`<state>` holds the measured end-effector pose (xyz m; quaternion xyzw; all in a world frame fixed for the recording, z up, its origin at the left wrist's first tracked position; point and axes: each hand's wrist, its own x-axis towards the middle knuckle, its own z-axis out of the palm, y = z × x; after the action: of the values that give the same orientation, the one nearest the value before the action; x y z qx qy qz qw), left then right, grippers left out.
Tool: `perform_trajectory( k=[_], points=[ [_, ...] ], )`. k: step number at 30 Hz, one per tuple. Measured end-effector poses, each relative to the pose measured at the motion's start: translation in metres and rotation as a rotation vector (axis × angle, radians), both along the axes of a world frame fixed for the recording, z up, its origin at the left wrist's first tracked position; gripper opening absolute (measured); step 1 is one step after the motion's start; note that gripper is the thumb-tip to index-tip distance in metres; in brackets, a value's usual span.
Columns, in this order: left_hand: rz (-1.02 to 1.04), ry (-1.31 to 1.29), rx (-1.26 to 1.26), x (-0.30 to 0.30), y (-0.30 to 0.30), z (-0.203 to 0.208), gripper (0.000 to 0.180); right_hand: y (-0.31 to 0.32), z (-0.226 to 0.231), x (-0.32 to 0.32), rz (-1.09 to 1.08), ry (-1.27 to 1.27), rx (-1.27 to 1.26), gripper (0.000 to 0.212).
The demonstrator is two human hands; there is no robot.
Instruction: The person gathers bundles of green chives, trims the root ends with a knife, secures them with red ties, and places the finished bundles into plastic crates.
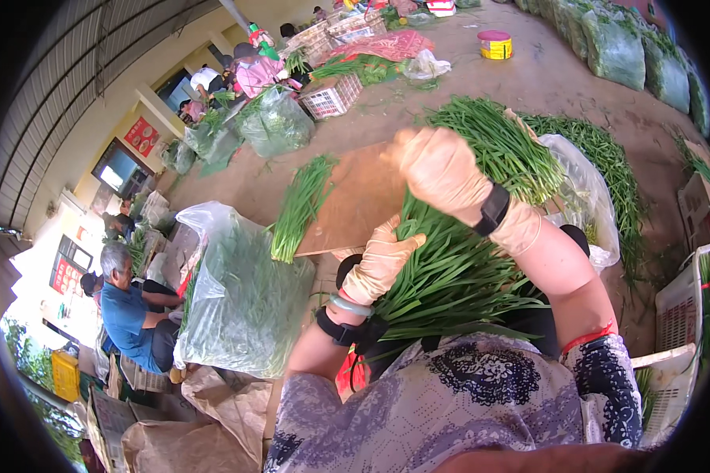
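Note:
Both my hands wear thin beige gloves and dark wristbands. My left hand is closed around the lower part of a thick bundle of long green leafy stalks that lies over my lap. My right hand grips the same bundle higher up, near its cut ends, which fan out behind the hand. A brown board lies flat in front of me with a smaller bunch of green stalks resting on its left edge.
A large clear plastic bag of greens stands at my left, beside a seated person in blue. More stalks lie on the ground at right, with a white crate. Other people, bags and crates fill the far side.

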<state>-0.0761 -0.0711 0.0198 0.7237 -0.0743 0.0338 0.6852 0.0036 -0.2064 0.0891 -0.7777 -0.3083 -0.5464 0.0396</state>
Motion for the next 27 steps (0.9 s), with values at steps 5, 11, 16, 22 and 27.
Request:
perform_trajectory(
  k=[5,11,16,22,27],
  points=[
    [-0.042,0.069,0.032,0.006,0.010,-0.012,0.032,-0.089,0.014,0.086,-0.189,-0.105,0.416,0.023],
    [-0.054,0.065,-0.185,0.007,0.016,-0.012,0.032,-0.097,0.033,-0.006,0.799,0.905,0.414,0.061],
    [-0.114,0.041,-0.066,0.012,0.006,-0.015,0.034,-0.045,0.021,-0.015,0.156,0.233,-0.098,0.045],
    [-0.048,0.035,0.118,0.008,0.003,-0.008,0.037,-0.031,0.013,-0.016,-0.208,-0.394,-0.334,0.030],
    [-0.097,-0.201,0.311,0.009,0.009,-0.023,0.036,-0.043,-0.006,0.040,-0.264,-0.318,-0.096,0.024]
  ],
)
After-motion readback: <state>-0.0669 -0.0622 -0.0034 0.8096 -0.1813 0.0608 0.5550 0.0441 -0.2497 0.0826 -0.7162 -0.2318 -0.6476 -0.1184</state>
